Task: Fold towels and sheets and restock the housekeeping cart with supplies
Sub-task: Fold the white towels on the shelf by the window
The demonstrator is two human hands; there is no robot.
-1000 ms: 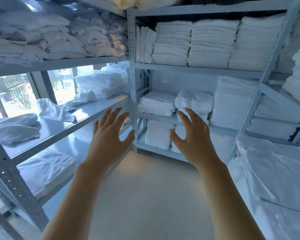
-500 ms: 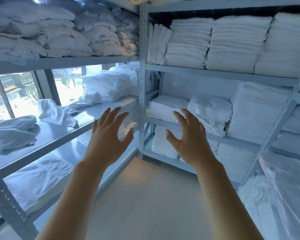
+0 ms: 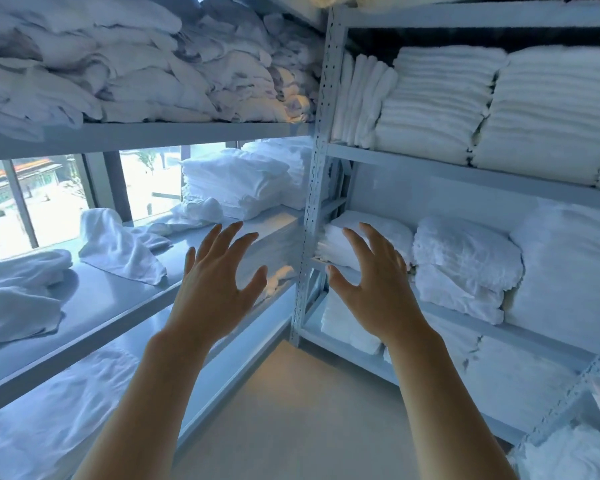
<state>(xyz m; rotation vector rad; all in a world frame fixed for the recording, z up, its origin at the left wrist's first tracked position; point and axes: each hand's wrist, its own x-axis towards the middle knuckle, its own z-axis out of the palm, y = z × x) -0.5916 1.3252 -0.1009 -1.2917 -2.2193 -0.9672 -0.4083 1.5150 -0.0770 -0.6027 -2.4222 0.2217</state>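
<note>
My left hand [image 3: 217, 285] and my right hand [image 3: 373, 284] are stretched out in front of me, fingers spread and holding nothing. They hover in the air before the corner where two grey metal shelf racks meet. Just beyond my right hand a folded white stack [image 3: 378, 233] lies on the middle shelf, next to a fluffier white bundle [image 3: 465, 268]. Tall stacks of folded white towels [image 3: 437, 102] fill the shelf above. A folded pile of white sheets [image 3: 239, 181] sits on the left rack's middle shelf, beyond my left hand.
A perforated corner post [image 3: 312, 216] stands between my hands. Loose crumpled towels [image 3: 122, 247] lie on the left shelf [image 3: 118, 306] by the window. Rumpled linens [image 3: 136, 64] crowd the upper left shelf. Bare floor [image 3: 291, 417] lies below my arms.
The view has closed in on the corner of the racks and turned slightly left. Both hands stay raised and spread, now nearer the middle shelves.
</note>
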